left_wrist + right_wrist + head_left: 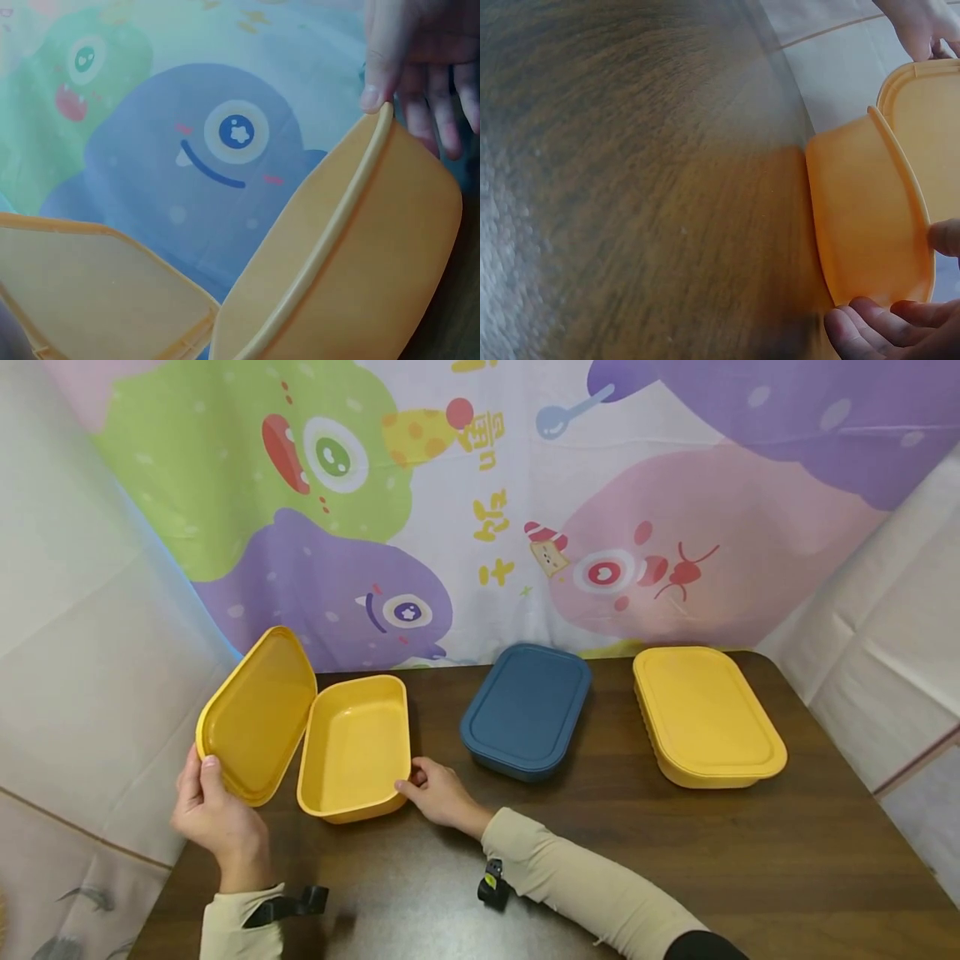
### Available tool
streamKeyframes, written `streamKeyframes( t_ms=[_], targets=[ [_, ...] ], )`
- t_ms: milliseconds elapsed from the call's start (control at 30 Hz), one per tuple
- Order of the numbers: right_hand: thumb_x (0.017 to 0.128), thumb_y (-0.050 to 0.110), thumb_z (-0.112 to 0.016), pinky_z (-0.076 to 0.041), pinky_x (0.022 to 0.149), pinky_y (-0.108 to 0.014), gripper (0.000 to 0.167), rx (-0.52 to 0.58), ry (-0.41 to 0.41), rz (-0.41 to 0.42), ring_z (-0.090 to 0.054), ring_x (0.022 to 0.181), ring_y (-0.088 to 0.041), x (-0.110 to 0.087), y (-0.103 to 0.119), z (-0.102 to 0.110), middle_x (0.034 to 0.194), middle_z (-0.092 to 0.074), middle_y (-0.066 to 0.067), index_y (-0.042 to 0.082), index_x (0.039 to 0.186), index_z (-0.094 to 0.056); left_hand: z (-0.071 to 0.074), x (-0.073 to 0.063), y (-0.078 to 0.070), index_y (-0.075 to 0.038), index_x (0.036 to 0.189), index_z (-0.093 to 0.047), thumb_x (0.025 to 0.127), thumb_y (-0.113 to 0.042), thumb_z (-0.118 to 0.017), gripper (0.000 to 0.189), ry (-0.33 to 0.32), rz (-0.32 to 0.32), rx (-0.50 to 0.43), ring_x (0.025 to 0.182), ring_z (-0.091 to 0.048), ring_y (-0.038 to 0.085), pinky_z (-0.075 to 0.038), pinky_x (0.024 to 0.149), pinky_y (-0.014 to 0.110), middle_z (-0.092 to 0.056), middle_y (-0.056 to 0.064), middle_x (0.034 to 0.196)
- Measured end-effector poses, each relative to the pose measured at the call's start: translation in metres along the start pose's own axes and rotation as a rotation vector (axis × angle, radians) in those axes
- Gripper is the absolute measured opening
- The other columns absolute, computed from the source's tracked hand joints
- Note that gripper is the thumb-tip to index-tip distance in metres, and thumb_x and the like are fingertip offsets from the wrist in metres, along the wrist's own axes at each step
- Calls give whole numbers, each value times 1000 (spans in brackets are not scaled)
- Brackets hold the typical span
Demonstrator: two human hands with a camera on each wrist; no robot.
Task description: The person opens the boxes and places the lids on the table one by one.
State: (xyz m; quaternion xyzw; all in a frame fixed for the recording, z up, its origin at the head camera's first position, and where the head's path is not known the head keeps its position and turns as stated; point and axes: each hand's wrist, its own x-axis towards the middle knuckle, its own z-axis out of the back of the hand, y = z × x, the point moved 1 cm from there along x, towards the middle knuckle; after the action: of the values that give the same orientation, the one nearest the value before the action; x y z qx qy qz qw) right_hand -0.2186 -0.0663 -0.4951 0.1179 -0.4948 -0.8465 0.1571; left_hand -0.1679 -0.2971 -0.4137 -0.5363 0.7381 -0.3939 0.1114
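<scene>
A yellow rectangular food container [362, 739] stands uncovered on the table, and nothing shows inside it. My right hand [442, 795] pinches its near right rim, thumb over the edge and fingers against the outer wall. In the left wrist view that thumb presses on the container's [360, 247] corner. The yellow lid [262, 718] is tilted up at the left, its inner side facing the container. Its lower left edge is gripped by my left hand [221, 814], thumb on the inner face. The lid's right edge meets the container's left rim in the head view.
A lidded dark blue container [528, 710] sits right of the uncovered one. Farther right is a lidded yellow container [708, 714]. Behind the brown table [420, 893] hangs a cartoon-printed curtain [510, 610], with pale cloth at both sides.
</scene>
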Motion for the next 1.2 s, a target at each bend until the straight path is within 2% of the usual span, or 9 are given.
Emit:
streamKeyframes(
  t_ms=[267,533,867,1200],
  targets=[
    [94,31,-63,-50,74,-28,49,-3,10,-4,-62,85,-17,0,2,1,99,-67,-9,-1,131,-55,4,3,0,8,116,-68,90,1,-63,27,-39,54,-46,103,-67,30,-54,87,29,-70,21,114],
    [95,32,-63,-50,74,-28,49,-9,8,-2,-62,86,-17,0,4,4,99,-67,-9,-1,131,-55,9,9,4,9,117,-66,92,3,-59,27,-61,90,-114,109,-65,32,-53,90,31,-69,22,116],
    [95,33,-62,-49,72,-26,49,-2,14,-13,-60,83,-14,-1,1,2,98,-67,-7,0,131,-55,21,12,13,10,118,-65,92,3,-59,28,-102,193,-169,112,-62,31,-52,90,32,-68,22,117],
    [95,32,-62,-48,70,-24,48,9,8,-11,-59,81,-12,-1,0,1,96,-66,-7,0,130,-55,29,15,16,10,118,-65,91,4,-59,29,-146,235,-208,117,-60,29,-51,94,30,-68,20,117]
  ],
)
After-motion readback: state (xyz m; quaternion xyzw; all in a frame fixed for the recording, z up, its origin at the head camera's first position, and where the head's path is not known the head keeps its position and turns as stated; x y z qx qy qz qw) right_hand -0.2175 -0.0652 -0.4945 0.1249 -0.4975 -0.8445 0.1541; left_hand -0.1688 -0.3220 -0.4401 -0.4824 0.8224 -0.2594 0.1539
